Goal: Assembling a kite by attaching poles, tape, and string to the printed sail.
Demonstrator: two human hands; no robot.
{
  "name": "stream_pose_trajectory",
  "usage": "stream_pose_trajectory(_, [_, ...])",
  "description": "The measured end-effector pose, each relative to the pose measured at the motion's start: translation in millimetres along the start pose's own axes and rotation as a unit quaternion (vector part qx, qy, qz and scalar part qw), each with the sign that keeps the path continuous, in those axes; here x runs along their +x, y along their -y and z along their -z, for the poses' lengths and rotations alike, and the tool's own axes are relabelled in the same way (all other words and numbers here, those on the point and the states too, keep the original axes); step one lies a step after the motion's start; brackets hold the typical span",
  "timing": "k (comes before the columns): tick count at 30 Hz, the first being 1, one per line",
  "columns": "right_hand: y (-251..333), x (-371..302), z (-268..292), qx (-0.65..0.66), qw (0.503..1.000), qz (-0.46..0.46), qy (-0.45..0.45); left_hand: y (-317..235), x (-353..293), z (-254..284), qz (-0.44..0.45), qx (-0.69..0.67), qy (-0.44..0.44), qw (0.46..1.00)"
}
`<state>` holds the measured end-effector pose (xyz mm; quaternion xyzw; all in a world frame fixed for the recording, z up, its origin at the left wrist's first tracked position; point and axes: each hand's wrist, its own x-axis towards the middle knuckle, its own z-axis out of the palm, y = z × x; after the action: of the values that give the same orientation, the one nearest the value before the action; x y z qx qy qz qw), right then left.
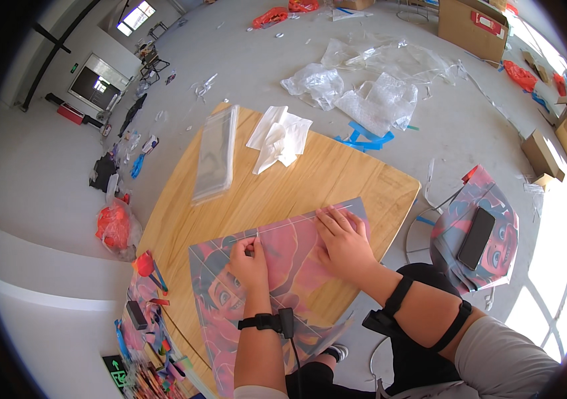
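The printed sheet [290, 249] lies on the wooden table [337, 166], under both hands. The left hand [249, 265] is curled near its far edge, thumb and fingertips drawn in; whether they pinch the sheet cannot be told. The right hand [345, 243] rests on it near the far right corner, fingers extended and gripping nothing. The left forearm, with its black strap [261, 322] and hanging cable [297, 356], hides part of the sheet. Beyond the far edge, apart from it, lie clear plastic sleeves [215, 153] and crumpled white tissues [280, 139]. To the right, a phone [476, 238] rests on another printed piece [446, 226]. Farther off, clear plastic wrapping [380, 103] and blue strips [369, 138] litter the floor near a cardboard box [463, 30].
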<state>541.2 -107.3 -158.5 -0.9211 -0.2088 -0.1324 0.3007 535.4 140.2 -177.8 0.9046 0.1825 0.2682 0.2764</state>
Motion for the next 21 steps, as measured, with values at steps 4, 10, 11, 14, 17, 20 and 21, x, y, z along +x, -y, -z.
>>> stream_pose_trajectory(4, [2,1,2,0.007,1.0,-0.003,0.0,0,0,2,-0.002,0.007,0.001,1.0])
stream_pose_trajectory(10, [0,-1,0,0.006,1.0,-0.002,-0.005,7,5,13,0.123,-0.135,0.019,0.983])
stream_pose_trajectory(11, [-2,-2,1,0.006,1.0,-0.003,-0.006,4,0,17,0.004,-0.062,0.029,0.998])
stream_pose_trajectory(14, [2,0,1,0.017,1.0,-0.007,0.009,-13,-14,24,-0.154,0.076,0.063,0.983])
stream_pose_trajectory(17, [1,1,3,0.02,1.0,-0.007,0.007,-15,-22,21,-0.18,0.141,0.111,0.967])
stream_pose_trajectory(20, [0,0,4,0.016,1.0,-0.008,0.007,-15,-23,19,-0.166,0.147,0.127,0.967])
stream_pose_trajectory(21, [0,1,4,0.014,1.0,-0.005,0.005,-16,-23,19,-0.167,0.147,0.124,0.967])
